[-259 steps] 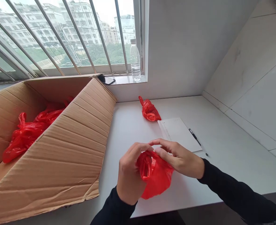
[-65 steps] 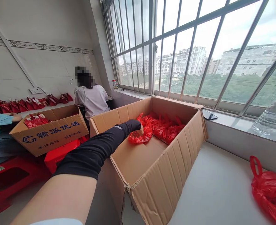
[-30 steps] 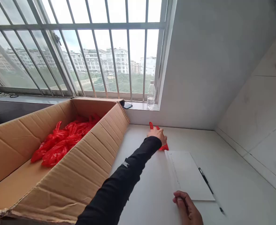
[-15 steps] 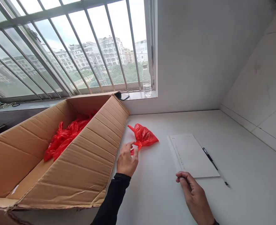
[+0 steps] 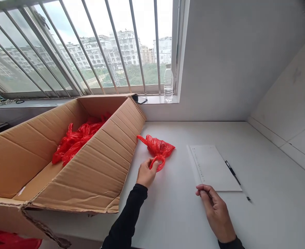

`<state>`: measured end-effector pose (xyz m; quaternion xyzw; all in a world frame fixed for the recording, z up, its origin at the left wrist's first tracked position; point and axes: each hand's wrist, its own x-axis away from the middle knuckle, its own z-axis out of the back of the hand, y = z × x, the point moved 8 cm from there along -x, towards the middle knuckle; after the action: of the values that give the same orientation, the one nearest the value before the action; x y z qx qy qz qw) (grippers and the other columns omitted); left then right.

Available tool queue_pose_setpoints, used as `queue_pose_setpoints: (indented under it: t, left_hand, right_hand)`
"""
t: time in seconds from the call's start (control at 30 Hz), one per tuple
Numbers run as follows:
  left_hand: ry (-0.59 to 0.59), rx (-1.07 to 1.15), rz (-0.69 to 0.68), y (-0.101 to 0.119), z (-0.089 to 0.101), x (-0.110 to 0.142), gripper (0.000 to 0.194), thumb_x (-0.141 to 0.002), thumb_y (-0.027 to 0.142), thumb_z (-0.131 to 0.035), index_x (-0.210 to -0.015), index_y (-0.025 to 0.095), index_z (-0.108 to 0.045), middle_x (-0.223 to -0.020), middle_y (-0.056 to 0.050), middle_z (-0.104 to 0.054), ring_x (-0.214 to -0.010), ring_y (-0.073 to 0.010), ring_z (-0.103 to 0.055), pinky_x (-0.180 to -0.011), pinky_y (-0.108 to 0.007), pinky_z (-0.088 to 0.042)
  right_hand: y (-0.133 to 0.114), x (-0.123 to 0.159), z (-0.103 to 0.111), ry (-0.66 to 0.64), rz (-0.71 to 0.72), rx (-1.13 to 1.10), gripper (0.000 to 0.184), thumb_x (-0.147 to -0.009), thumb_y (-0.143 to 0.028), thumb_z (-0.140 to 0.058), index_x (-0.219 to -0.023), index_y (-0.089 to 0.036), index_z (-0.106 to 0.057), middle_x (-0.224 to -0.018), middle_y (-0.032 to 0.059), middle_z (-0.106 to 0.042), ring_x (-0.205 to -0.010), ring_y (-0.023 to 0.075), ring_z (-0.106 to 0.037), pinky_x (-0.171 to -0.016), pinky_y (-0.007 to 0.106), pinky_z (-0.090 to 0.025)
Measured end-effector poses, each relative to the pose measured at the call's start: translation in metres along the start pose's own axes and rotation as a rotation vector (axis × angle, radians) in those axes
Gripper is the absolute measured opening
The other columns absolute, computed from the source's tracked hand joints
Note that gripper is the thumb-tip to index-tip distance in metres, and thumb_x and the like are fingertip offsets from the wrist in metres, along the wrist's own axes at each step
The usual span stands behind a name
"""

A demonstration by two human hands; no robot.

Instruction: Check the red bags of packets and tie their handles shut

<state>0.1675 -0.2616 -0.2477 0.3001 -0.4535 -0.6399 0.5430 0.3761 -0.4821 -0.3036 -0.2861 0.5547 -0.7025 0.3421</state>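
The person's hands, left hand (image 5: 146, 174) and right hand (image 5: 216, 212), are bare. The left sleeve (image 5: 128, 218) is black, close-fitting and slightly wrinkled along the forearm, its smooth cuff ending at the wrist. The right sleeve (image 5: 230, 243) is black too, though only its wrist end shows at the picture's bottom edge.

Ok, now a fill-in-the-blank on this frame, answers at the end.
The left hand grips a loop of the plastic bag, which is coloured ____.
The clear bottle stands on the ____.
The pen lies just to the ____ of the white paper.
The open box is made of ____.
Missing words: red; windowsill; right; cardboard.
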Motion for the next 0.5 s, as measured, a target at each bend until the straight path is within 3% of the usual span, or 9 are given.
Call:
queue_pose_setpoints:
  t: [0.13, 0.3, 0.5]
  left_hand:
    - [0.036, 0.131, 0.079, -0.002, -0.003, -0.003, 0.039, -0.101, 0.040, -0.052, -0.132, 0.016, -0.052, -0.110, -0.008, -0.066, -0.081, -0.0156, -0.068, -0.063, -0.029, -0.058]
    - [0.023, 0.043, 0.191, -0.012, -0.021, -0.033, 0.032, -0.097, 0.039, -0.060, -0.116, 0.014, -0.061, -0.092, -0.004, -0.067, -0.068, -0.0121, -0.064, -0.059, -0.027, -0.057]
    - [0.107, -0.223, -0.008, 0.000, -0.021, -0.029, 0.021, -0.096, 0.034, -0.062, -0.103, 0.014, -0.065, -0.092, -0.003, -0.068, -0.078, -0.0151, -0.066, -0.075, -0.034, -0.057]
  right_hand:
    - [-0.007, 0.004, 0.001, 0.051, -0.003, -0.004, 0.038, -0.094, -0.059, -0.051, -0.103, -0.025, -0.066, -0.094, 0.0026, -0.069, -0.094, 0.0215, -0.064, -0.082, 0.029, -0.048]
    - [0.002, 0.003, -0.001, 0.002, -0.036, 0.021, 0.042, -0.093, -0.062, -0.052, -0.106, -0.025, -0.064, -0.098, 0.0033, -0.069, -0.099, 0.0215, -0.063, -0.084, 0.028, -0.047]
    - [0.008, 0.001, -0.002, -0.011, -0.052, 0.034, 0.043, -0.093, -0.064, -0.052, -0.108, -0.025, -0.064, -0.098, 0.0031, -0.068, -0.099, 0.0210, -0.062, -0.086, 0.028, -0.047]
